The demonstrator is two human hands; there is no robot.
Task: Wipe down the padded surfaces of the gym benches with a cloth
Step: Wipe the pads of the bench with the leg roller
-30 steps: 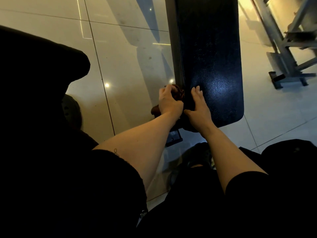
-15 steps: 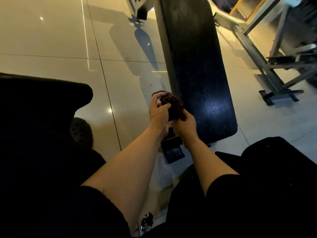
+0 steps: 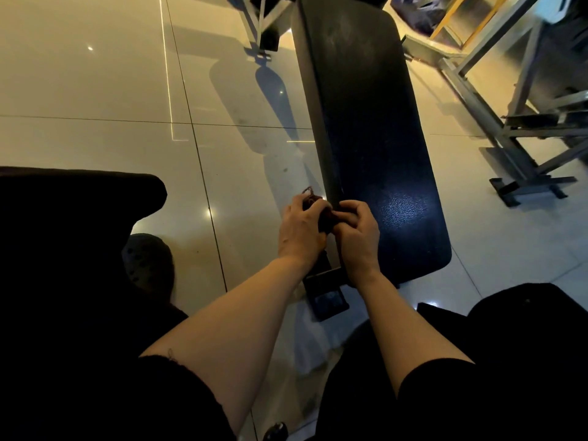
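While both hands, left and right, curled around the bunched cloth at mid-frame, it hung just beside the bench pad's left edge. It looked soft, light and limp, best gripped wadded in one palm.

Dark bunched cloth beside long black padded bench edge.

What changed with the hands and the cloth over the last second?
The right hand lifted off the bench pad and joined the left hand on the dark cloth, now bunched between both beside the pad's left edge. The left hand kept its hold; the bench stayed put.
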